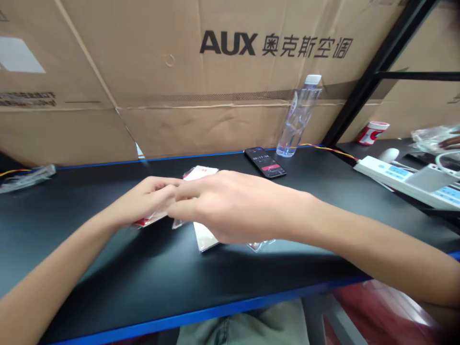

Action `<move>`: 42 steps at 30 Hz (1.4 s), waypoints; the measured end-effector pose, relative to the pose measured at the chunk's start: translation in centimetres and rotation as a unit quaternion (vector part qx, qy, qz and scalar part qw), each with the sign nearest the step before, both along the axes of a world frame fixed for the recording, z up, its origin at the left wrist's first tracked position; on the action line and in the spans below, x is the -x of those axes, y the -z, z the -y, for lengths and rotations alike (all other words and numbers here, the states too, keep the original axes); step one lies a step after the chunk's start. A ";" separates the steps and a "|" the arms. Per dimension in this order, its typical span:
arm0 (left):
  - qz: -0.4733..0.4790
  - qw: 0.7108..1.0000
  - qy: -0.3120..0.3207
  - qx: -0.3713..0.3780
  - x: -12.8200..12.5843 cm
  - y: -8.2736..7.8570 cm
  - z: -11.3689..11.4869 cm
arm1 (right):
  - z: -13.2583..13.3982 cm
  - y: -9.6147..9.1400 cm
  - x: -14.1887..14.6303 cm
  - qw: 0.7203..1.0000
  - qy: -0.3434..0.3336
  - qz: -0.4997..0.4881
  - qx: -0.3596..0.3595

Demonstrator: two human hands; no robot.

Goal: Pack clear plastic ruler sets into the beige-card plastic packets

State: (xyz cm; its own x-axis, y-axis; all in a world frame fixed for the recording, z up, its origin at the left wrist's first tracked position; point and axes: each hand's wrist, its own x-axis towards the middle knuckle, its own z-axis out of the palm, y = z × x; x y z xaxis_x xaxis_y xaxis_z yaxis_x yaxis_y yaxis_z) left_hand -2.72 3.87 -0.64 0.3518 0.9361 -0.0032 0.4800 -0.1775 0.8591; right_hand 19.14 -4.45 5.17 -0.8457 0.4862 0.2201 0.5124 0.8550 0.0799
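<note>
My left hand (153,201) is closed around a thin flat packet (156,219) with a red corner and a clear plastic cover, held just above the black table. My right hand (230,206) reaches across from the right, fingers together and meeting the left fingertips at the packet. Whatever it pinches is hidden behind its fingers. A bit of clear plastic (178,224) shows under those fingertips. Beneath the right hand lies a white flat card or thin box (205,238), partly covered. Another small clear plastic piece (257,246) peeks out below the right wrist.
Behind the hands lies a phone (265,163) with a timer on its screen. Near it a clear water bottle (299,117) stands against the cardboard (230,129). On the right are a power strip (406,177) and a red-white tub (373,133). Crumpled plastic (28,179) lies far left.
</note>
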 end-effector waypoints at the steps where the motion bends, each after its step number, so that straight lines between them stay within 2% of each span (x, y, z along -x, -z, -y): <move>1: -0.010 1.000 0.019 0.005 0.0 0.1 -0.1 | -0.5 0.6 0.1 1.000 -0.005 -0.009 -0.006; 3: -0.012 0.999 0.033 0.005 0.0 0.3 -0.4 | -1.2 1.7 0.4 1.000 -0.003 -0.010 -0.011; 10: 0.051 0.998 -0.041 -0.005 -0.9 0.7 -0.2 | -1.1 3.2 1.4 0.997 0.052 0.031 -0.052; 13: 0.059 0.996 -0.064 -0.023 -1.5 0.4 0.4 | -1.5 3.5 1.6 0.996 0.077 0.022 -0.037; 16: 0.076 0.994 -0.083 -0.011 -2.1 0.0 1.0 | -2.1 4.0 1.7 0.995 0.097 -0.028 -0.009; 19: 0.092 0.993 -0.080 0.009 -2.3 -0.2 1.3 | -2.4 4.2 1.3 0.994 0.081 -0.071 0.032; 24: 0.128 0.989 -0.070 0.000 -2.1 0.3 1.1 | -2.3 3.9 0.7 0.989 0.016 -0.119 0.086; 28: 0.164 0.984 -0.062 0.039 -1.9 1.0 0.8 | -2.4 4.0 0.7 0.989 0.044 -0.124 0.071; 31: 0.151 0.986 -0.065 0.036 -1.9 1.2 0.7 | -2.7 4.3 0.8 0.988 0.058 -0.126 0.069; 35: 0.140 0.987 -0.068 0.026 -2.0 1.3 0.6 | -3.1 4.7 0.7 0.983 0.070 -0.135 0.103; 40: 0.071 0.995 -0.045 -0.056 -1.9 0.8 1.0 | -3.4 4.5 0.2 0.977 0.101 -0.121 0.142; 42: 0.062 0.995 -0.035 -0.066 -1.9 0.7 1.1 | -3.5 4.4 -0.1 0.975 0.109 -0.131 0.145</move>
State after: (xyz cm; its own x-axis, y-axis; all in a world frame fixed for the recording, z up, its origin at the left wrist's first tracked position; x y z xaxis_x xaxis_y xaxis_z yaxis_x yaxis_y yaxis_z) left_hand -0.86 2.74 -1.30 0.2761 0.9476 0.1606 0.3877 -0.2627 0.8836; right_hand 19.21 -0.96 0.74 -0.6488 0.7216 0.2415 0.6548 0.6912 -0.3059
